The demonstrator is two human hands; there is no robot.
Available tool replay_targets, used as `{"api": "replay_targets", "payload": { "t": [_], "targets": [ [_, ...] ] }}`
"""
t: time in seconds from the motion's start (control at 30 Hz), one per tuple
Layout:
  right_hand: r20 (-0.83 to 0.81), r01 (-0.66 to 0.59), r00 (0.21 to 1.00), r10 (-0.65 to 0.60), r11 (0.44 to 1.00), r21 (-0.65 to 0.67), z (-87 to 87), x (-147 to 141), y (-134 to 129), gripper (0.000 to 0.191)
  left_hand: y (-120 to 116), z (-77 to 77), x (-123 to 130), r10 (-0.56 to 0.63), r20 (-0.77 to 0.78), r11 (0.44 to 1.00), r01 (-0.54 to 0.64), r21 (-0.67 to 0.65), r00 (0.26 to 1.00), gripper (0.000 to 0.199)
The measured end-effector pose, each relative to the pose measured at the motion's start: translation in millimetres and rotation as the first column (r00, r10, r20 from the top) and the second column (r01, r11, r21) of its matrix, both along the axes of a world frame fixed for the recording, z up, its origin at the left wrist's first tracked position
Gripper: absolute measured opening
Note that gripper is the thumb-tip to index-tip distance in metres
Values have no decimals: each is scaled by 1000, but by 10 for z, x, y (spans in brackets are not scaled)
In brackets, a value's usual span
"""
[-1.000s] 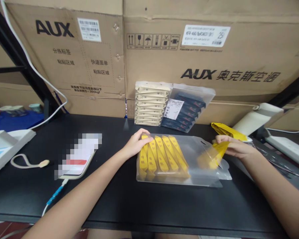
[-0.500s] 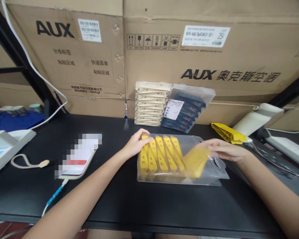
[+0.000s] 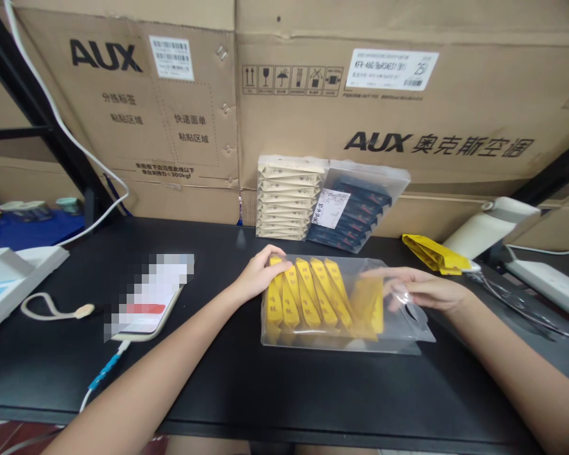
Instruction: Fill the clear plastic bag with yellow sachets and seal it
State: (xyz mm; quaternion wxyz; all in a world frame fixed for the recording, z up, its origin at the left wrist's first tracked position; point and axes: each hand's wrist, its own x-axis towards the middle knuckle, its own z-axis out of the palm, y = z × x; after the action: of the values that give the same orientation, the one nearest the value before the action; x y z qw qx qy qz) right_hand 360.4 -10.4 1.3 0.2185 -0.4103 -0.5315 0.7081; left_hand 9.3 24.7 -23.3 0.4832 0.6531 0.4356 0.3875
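A clear plastic box [image 3: 341,346] lies on the black table, with several yellow packets [image 3: 308,294] in a slanted row inside its left part. My left hand [image 3: 262,273] is closed on the box's upper left corner, thumb over the first packet. Through the box's open right end reaches my right hand [image 3: 420,287], its fingers partly behind the clear plastic. Those fingers are at a blurred yellow packet [image 3: 372,303], which stands right of the row; whether they grip it is unclear. A flap with an oval hole hangs at the box's right end.
Behind stand a box of cream packets [image 3: 289,199] and a box of dark blue packets [image 3: 360,208], against large cartons [image 3: 171,126]. Yellow packets [image 3: 436,253] and a white bottle [image 3: 490,224] lie back right. A phone [image 3: 154,297] with a cable lies left.
My right hand has moved left, deeper into the box. The loose yellow packet has shifted slightly left and stands more upright. My left hand has stayed put.
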Motion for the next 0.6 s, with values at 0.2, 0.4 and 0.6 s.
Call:
{"api": "replay_targets", "payload": {
  "t": [0.2, 0.4, 0.6],
  "targets": [
    [-51, -71, 996, 70, 997, -10, -10, -64, -35, 60, -2, -4, -5, 6, -12, 1000, -6, 0, 1000, 23],
    [-46, -115, 992, 115, 993, 12, -23, -143, -67, 71, 12, -20, -8, 0, -10, 1000, 0, 8, 1000, 23],
    [-49, -122, 991, 125, 990, 63, -7, -169, -64, 59, 15, 1, -9, 9, 60, 996, -4, -89, 998, 27]
  ]
}}
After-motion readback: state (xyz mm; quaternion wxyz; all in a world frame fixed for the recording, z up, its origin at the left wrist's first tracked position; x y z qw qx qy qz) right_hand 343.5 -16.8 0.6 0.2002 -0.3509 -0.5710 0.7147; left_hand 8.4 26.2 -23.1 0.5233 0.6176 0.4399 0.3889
